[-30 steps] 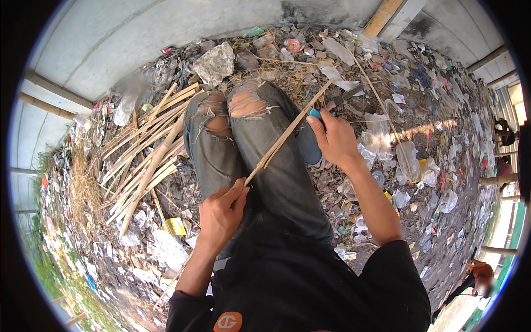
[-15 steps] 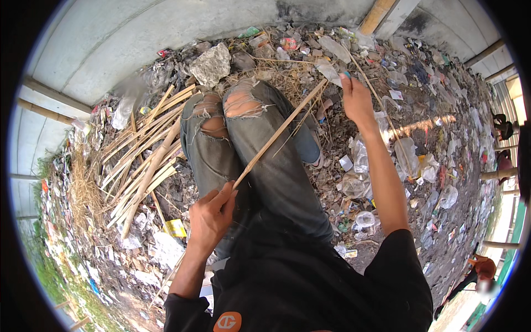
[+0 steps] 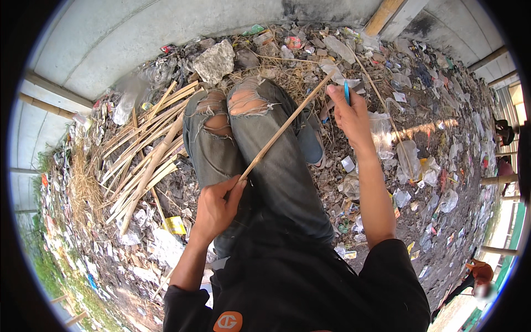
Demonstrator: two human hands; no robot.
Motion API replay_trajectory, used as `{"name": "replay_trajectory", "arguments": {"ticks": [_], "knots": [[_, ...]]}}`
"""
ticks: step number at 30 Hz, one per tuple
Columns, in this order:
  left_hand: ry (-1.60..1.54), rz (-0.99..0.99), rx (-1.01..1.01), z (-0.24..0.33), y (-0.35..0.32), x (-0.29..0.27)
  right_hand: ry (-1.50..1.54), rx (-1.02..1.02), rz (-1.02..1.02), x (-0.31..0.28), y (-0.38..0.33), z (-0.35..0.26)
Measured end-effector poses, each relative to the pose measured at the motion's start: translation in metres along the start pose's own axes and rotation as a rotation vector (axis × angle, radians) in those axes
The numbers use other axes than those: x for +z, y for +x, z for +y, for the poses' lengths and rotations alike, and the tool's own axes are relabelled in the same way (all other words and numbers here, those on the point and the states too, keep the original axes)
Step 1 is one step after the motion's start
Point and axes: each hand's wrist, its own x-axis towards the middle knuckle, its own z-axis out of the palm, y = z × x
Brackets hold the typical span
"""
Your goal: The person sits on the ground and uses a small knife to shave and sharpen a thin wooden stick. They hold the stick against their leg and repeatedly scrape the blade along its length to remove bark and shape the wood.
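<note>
Litter (image 3: 409, 157) is surrounding a wooden strip (image 3: 287, 125) slanting above the legs (image 3: 215, 155); the left hand (image 3: 217, 209) is pinching its near end, the right hand (image 3: 352, 118) clasping a blue handle (image 3: 347, 92) near the strip's tip. Trimming seems underway, next probably needing steadiness.

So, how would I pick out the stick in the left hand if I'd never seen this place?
Find the dark, torn-kneed trousers at the picture's centre. Across them, a long, thin, pale-brown wooden strip slants up to the right, its lower end pinched by the left hand. Unlike the pale, straight wooden pieces heaped left of the trousers, it is held on its own.
</note>
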Motion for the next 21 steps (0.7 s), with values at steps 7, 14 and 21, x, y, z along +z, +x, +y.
{"name": "replay_trajectory", "arguments": {"ticks": [7, 14, 21], "knots": [[-0.056, -0.002, -0.041, 0.007, 0.007, 0.005, -0.057, -0.112, -0.171, 0.062, -0.025, 0.019], [-0.052, -0.002, -0.058, 0.014, 0.013, 0.009, -0.339, -0.136, -0.169, 0.071, -0.056, 0.0], [0.05, 0.059, -0.024, 0.026, 0.018, 0.015, -0.58, -0.286, -0.215, 0.062, -0.081, -0.007]]}}
